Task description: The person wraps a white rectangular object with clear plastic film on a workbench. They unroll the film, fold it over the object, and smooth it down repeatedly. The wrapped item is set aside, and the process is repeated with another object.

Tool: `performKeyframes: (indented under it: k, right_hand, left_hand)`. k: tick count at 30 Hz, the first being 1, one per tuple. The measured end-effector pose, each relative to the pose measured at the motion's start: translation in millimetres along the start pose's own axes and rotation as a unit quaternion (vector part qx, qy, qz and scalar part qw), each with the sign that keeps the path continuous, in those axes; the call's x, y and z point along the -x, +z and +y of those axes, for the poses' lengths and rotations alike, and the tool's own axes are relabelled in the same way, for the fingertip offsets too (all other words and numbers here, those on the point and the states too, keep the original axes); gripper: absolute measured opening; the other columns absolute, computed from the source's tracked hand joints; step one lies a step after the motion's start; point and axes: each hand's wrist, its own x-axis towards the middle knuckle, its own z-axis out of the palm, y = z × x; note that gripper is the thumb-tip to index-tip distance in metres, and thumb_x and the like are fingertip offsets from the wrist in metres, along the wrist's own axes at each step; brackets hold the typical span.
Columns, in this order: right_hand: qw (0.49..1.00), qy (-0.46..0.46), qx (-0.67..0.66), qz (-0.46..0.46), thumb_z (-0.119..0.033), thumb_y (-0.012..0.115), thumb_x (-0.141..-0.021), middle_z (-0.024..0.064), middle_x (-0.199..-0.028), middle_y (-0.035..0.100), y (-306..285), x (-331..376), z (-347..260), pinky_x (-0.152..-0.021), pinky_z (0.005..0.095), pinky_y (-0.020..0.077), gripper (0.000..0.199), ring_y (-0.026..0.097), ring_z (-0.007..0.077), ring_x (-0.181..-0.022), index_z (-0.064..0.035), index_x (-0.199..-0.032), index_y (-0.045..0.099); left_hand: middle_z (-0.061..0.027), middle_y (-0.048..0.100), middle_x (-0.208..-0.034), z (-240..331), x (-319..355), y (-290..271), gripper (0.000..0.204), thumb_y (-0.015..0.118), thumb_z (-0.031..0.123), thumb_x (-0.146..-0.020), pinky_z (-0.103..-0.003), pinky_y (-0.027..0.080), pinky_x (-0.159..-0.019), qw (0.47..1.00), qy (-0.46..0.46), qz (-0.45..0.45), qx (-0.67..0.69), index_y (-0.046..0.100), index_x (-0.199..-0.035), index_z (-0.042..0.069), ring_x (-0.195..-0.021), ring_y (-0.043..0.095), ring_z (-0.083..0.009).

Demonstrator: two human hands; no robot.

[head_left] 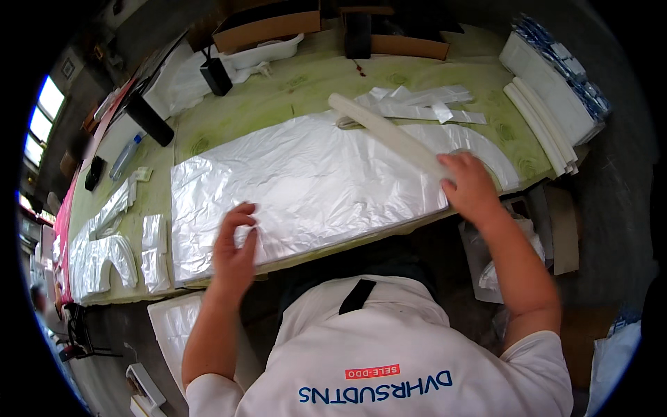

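A wide stack of thin clear plastic sheets (pixel 313 187) lies flat on a green patterned table (pixel 278 94). My left hand (pixel 235 249) rests near the stack's front edge, fingers curled and pinching at the top sheet. My right hand (pixel 471 186) sits at the stack's right end, gripping the near end of a long white bar (pixel 389 133) that lies diagonally across the plastic toward the far side.
Cut plastic strips (pixel 424 103) lie behind the bar. Stacked white pieces (pixel 549 104) sit at the far right. Shaped plastic offcuts (pixel 104 250) lie at the left. Cardboard boxes (pixel 267 28), black devices (pixel 217 75) and a bottle (pixel 126 156) stand along the far edge.
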Motion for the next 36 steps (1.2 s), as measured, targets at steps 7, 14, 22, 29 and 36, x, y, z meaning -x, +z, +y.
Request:
performKeyframes:
  k: [7,14,22,29,36]
  right_hand:
    - [0.987,0.073,-0.143,0.002,-0.005,0.067,-0.085,0.0208,-0.121,0.058,-1.8,42.5,-36.1,-0.099,0.0433,0.0481,0.057,0.058,0.0398,-0.113,-0.0095,-0.140,0.055]
    - [0.908,0.089,-0.409,0.014,-0.008,0.066,-0.091,0.0229,-0.135,0.053,28.8,92.9,-109.3,-0.109,0.0401,0.0409,0.058,0.054,0.0375,-0.125,0.0000,-0.146,0.046]
    - [0.782,0.079,-0.602,-0.140,-0.016,0.068,-0.097,0.0238,-0.145,0.045,39.1,91.3,-123.0,-0.109,0.0403,0.0417,0.071,0.050,0.0319,-0.130,-0.0046,-0.156,0.031]
    - [0.739,0.198,-0.642,-0.045,-0.011,0.060,-0.102,0.0060,-0.125,0.054,52.8,114.9,-103.7,-0.089,0.0269,0.0500,0.054,0.056,0.0098,-0.102,-0.0058,-0.152,0.038]
    - [0.724,0.267,-0.636,-0.016,-0.008,0.061,-0.102,0.0037,-0.114,0.059,41.8,128.7,-92.2,-0.089,0.0257,0.0492,0.030,0.057,0.0103,-0.100,-0.0013,-0.130,0.057]
  left_hand:
    - [-0.0173,0.053,-0.143,34.7,-56.8,148.7,0.040,0.073,0.006,-0.088,-0.041,0.041,-0.111,0.981,0.114,-0.152,-0.044,0.064,-0.127,0.009,-0.133,0.050,-0.0350]
    - [-0.0182,0.044,-0.154,54.8,-67.3,176.1,0.042,0.069,0.016,-0.092,-0.054,0.026,-0.120,0.950,0.203,-0.172,-0.164,0.062,-0.133,0.010,-0.149,0.026,-0.0448]
    - [-0.0213,0.041,-0.155,20.6,-62.8,168.4,0.042,0.063,0.012,-0.088,-0.053,0.022,-0.123,0.912,0.141,-0.255,-0.290,0.067,-0.129,0.013,-0.151,0.020,-0.0480]
    - [-0.0124,0.066,-0.123,68.7,-89.5,201.0,0.037,0.076,0.022,-0.082,-0.045,0.047,-0.104,0.903,0.185,-0.301,-0.246,0.069,-0.116,0.010,-0.122,0.059,-0.0343]
    - [-0.0148,0.071,-0.102,42.5,-120.4,250.5,0.031,0.072,0.027,-0.089,-0.042,0.054,-0.084,0.838,0.030,-0.420,-0.347,0.069,-0.111,0.006,-0.093,0.068,-0.0347]
